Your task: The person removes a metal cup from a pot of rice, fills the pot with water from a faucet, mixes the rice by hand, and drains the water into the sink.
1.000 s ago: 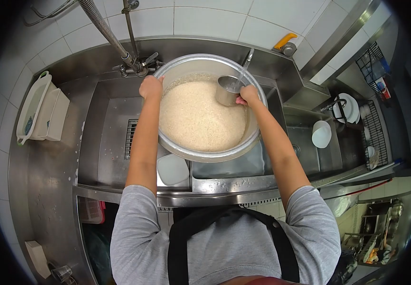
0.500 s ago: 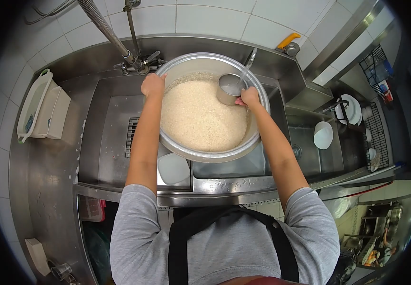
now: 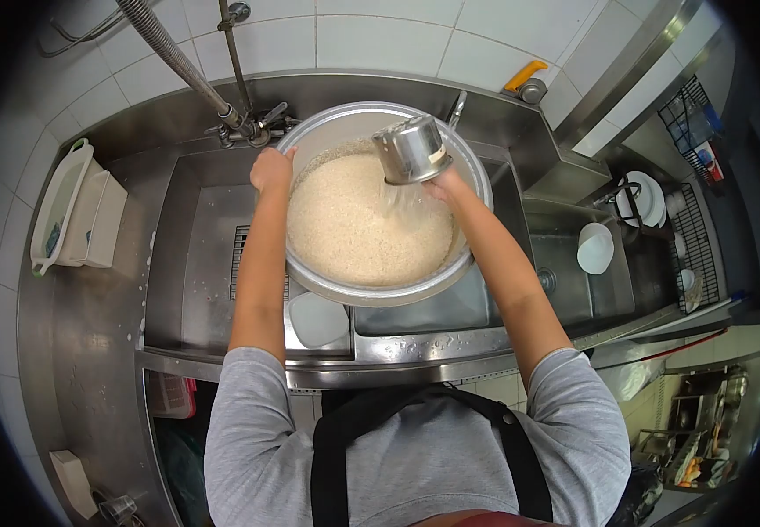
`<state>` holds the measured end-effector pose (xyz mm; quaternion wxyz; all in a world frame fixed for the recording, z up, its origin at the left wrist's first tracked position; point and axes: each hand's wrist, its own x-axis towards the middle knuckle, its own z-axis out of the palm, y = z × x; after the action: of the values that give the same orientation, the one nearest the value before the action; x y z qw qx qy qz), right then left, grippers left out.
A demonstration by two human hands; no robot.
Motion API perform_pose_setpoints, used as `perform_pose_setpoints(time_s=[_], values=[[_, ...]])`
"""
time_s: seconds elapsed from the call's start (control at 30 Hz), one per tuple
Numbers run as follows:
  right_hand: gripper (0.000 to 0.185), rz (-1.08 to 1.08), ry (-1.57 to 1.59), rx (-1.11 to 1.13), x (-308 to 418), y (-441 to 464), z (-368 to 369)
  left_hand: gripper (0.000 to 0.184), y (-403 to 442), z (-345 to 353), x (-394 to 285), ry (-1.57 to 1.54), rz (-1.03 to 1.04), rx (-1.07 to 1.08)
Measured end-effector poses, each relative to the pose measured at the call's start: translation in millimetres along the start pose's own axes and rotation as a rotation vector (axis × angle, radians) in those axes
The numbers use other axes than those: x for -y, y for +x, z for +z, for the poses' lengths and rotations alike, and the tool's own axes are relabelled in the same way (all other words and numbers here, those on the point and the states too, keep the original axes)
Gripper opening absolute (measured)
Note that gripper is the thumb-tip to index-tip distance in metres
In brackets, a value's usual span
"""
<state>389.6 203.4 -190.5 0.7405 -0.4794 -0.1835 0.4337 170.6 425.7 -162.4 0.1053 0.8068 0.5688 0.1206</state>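
Stainless sink [image 3: 204, 263] surrounds lie below the big round pot [image 3: 382, 296], which holds pale rice [image 3: 362, 224]. The right hand [image 3: 444, 183] grips a metal cup [image 3: 413, 151], tipped, pouring water inside the pot; the left hand [image 3: 272, 169] clasps the pot's rim, well apart.

Kitchen with steel sinks [image 3: 208, 263].

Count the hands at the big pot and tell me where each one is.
2. The left hand is at the left rim of the pot; the right hand, partly hidden by the cup, holds it tilted over the rice. No other shows there.
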Motion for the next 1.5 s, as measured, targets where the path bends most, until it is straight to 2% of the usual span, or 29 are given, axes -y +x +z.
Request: perform_pose_setpoints(time_s=[0.1, 0.17, 0.23, 0.3, 0.37, 0.43, 0.53, 0.63, 0.77, 0.93, 1.37, 1.47, 1.5], values=[[0.029, 0.071, 0.053, -0.062, 8, -15, 17, 0.065, 2, 3, 0, 0.010, 0.008, -0.006], [0.023, -0.007, -0.127, -0.193, -3, -12, 11, 0.064, 2, -1, -3, 0.006, 0.011, 0.010], [0.020, 0.033, -0.219, -0.197, -4, -9, 7, 0.063, 1, -4, -6, -0.001, 0.014, 0.021], [0.024, 0.182, -0.431, -0.226, -3, -12, 3, 0.062, 2, -6, -7, 0.010, 0.049, 0.008], [0.025, 0.195, -0.485, -0.276, 2, -15, 5, 0.062, 0, -8, -7, 0.003, 0.040, 0.021], [0.020, 0.358, -0.802, -0.430, 13, -14, 3, 0.061, 0, -6, -5, -0.003, 0.034, 0.029], [0.023, 0.258, -0.927, -0.564, 23, -15, -1, 0.063, 4, -2, -2, -0.017, 0.035, -0.006], [0.024, 0.359, -0.765, -0.514, 24, -12, 3, 0.061, 2, -3, -1, 0.004, 0.004, 0.024], [0.023, 0.340, -0.850, -0.558, 30, -11, 0, 0.061, 3, -5, -1, -0.003, 0.027, 0.005], [0.023, 0.322, -0.704, -0.528, 23, -6, -18, 0.060, 0, -10, -7, -0.004, 0.013, 0.024], [0.025, 0.293, -0.751, -0.526, 17, -10, -25, 0.064, 4, 0, -9, 0.012, 0.022, -0.027], [0.025, 0.269, -0.650, -0.489, 11, -3, -38, 0.064, 4, -1, -12, 0.023, 0.033, -0.044], [0.023, 0.301, -0.500, -0.368, 11, 0, -45, 0.063, 3, -1, -13, 0.024, 0.041, -0.051]])
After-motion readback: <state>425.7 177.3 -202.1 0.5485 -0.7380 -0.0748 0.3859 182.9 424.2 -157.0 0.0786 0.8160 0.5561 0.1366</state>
